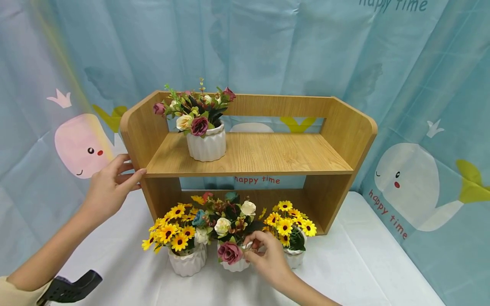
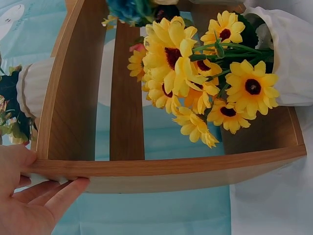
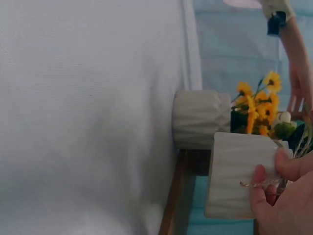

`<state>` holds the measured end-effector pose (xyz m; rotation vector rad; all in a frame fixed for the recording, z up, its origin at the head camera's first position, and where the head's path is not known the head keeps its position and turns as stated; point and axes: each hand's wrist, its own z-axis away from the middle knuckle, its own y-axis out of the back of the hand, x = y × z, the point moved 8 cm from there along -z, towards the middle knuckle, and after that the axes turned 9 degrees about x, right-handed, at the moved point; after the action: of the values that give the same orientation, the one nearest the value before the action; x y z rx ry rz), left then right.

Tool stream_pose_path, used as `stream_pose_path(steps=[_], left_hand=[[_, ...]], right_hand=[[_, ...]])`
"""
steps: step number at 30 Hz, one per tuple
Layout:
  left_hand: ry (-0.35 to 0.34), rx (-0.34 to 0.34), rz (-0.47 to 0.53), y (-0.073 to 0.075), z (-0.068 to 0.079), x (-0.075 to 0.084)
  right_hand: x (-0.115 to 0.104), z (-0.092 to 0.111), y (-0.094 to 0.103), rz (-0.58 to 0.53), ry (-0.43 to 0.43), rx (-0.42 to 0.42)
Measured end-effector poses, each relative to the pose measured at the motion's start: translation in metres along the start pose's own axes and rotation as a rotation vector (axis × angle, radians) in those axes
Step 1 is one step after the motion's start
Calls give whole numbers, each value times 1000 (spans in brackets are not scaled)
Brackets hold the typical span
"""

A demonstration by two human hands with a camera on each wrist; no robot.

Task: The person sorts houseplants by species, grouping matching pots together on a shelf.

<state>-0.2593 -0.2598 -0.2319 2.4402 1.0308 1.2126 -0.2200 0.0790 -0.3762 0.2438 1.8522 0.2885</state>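
My left hand [image 1: 111, 182] grips the left side panel of a two-tier wooden shelf [image 1: 249, 173], thumb at the front edge and fingers along the outer face [image 2: 58, 191]. With my right hand [image 1: 269, 257] I hold the middle white flowerpot [image 3: 234, 171] by its rim, where a strand of twine [image 3: 254, 184] pokes out between the fingers. Mixed artificial roses [image 1: 230, 252] fill that pot. On its left is a pot of yellow daisies [image 1: 188, 260]; on its right, a second pot of yellow daisies [image 1: 294, 258].
A white pot of roses [image 1: 207, 143] stands on the upper tier, left of the middle. The white-covered table [image 1: 363, 259] carries the shelf. Behind hangs a light blue curtain [image 1: 283, 55] with printed whales. A black strap-like piece [image 1: 74, 287] sits at my left wrist.
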Motion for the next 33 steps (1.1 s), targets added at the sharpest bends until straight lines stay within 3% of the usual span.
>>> stream_pose_path(steps=[24,33], left_hand=[[1,-15,-10,-1,0,-1],[-4,-5,-8,1,0,-1]], right_hand=[[-47,-11,26,-44,-32,-57],[-63,-17,39,-14,3,-75]])
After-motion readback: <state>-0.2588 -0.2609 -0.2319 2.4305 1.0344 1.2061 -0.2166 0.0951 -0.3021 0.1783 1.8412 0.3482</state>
